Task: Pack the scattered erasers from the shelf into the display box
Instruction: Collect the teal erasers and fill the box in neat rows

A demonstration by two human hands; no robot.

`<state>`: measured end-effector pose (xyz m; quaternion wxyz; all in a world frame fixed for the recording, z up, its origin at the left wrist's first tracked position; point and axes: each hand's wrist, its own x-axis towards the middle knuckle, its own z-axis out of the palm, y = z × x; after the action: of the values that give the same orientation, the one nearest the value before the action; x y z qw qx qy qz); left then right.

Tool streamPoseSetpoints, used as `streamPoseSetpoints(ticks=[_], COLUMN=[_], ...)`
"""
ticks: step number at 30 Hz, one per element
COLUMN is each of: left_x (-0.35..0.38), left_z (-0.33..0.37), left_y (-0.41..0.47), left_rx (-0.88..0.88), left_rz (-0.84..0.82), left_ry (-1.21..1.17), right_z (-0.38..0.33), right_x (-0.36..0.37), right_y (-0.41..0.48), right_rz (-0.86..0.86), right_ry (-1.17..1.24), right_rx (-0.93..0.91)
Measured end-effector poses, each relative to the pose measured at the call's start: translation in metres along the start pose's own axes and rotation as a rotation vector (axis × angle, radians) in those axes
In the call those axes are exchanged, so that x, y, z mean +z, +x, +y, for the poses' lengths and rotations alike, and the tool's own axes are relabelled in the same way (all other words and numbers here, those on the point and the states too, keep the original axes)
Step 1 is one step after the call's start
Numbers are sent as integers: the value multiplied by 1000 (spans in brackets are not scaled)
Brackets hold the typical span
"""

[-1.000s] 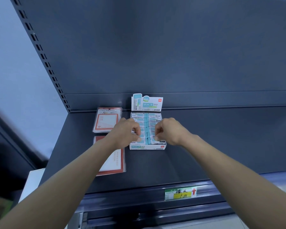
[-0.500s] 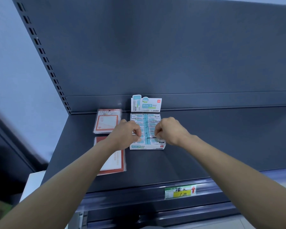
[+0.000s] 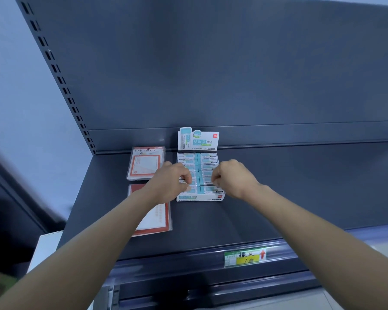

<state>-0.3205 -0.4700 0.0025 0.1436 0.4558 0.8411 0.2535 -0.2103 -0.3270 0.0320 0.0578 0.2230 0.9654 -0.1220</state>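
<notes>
Almost nothing shifts: the left hand (image 3: 169, 183), pinching among the white-and-teal erasers (image 3: 207, 163) in the white cardboard display box (image 3: 199, 198), edges its curled fingertips (image 3: 188, 178) very slightly rightward.

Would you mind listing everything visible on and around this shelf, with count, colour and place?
display box: one, white and teal, mid-shelf, header card upright at its back.
erasers: two columns in the box, white-and-teal sleeves; count partly hidden.
paper packs: two, red-bordered, clear-wrapped, left of the box, one behind the other.
shelf: one, dark grey.
price label: one, green-yellow with red arrow, on the front rail.
left hand: one, fingers curled over the box's left column.
right hand: one, fingers curled over the right column.
</notes>
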Motion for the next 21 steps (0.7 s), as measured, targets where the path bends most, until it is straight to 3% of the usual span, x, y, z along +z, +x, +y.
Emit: streamPoseSetpoints(ticks=[5, 7, 11, 21], left_x=[1, 0, 4, 3], left_z=[-3, -5, -12, -10], left_y=[3, 4, 5, 7], left_rx=[23, 24, -1, -22], left_rz=[124, 97, 5, -29], left_ry=[27, 76, 92, 86], right_z=[5, 3, 3, 6], right_x=[-6, -3, 4, 9], right_y=[3, 0, -2, 3], right_rz=[-65, -119, -69, -29], right_ry=[71, 45, 34, 61], right_rx=[-41, -82, -111, -116])
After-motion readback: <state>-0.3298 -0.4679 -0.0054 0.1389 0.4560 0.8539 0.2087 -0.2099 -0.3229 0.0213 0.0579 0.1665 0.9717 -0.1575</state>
